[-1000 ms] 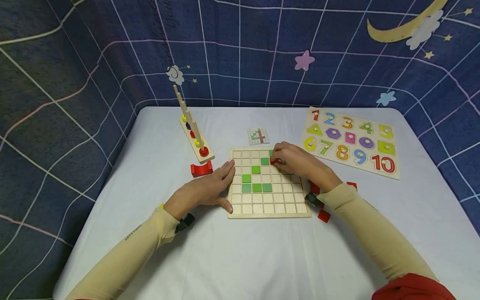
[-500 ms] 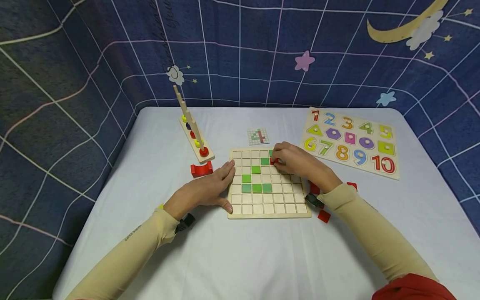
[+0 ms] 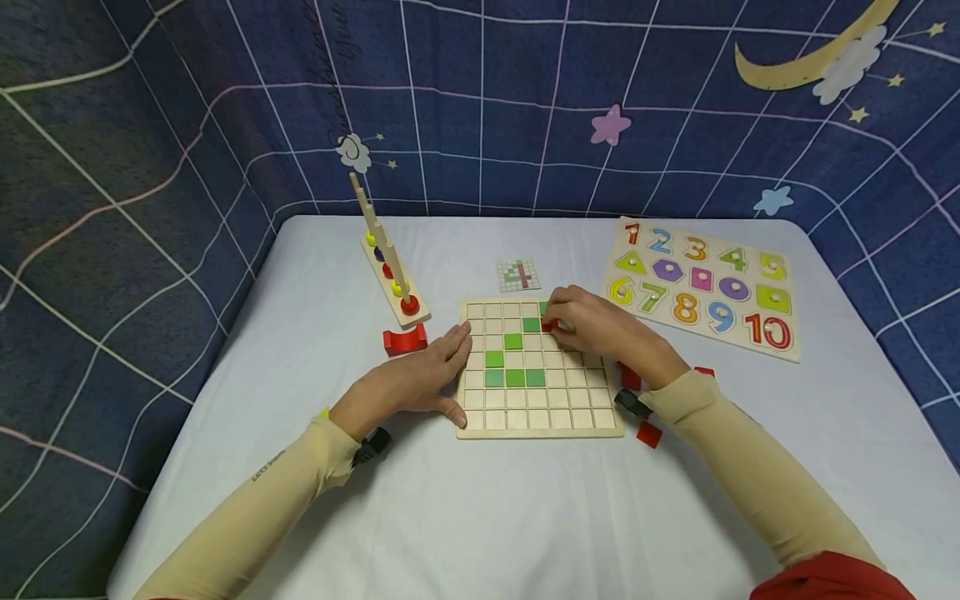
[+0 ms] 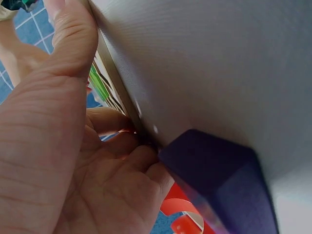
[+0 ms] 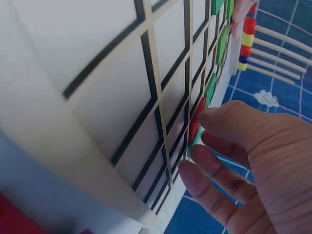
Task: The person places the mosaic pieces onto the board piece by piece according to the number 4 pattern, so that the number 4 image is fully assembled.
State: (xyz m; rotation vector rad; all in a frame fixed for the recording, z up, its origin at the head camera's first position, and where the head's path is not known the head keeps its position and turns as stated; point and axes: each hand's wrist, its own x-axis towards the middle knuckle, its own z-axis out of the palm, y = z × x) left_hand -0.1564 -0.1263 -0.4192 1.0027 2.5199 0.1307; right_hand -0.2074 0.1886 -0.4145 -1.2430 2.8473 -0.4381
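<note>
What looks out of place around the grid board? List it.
Loose red pieces lie off the board, beside its right edge and partly hidden by the right arm. A red arch block sits alone by the peg rack. Nothing looks spilled or damaged.

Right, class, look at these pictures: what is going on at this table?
A person is laying colored tiles into a wooden grid board. The right hand pinches a red tile at the board's far side, next to a green tile. The left hand rests flat against the board's left edge. More red pieces lie by the right wrist, and a pattern card lies beyond the board.
</note>
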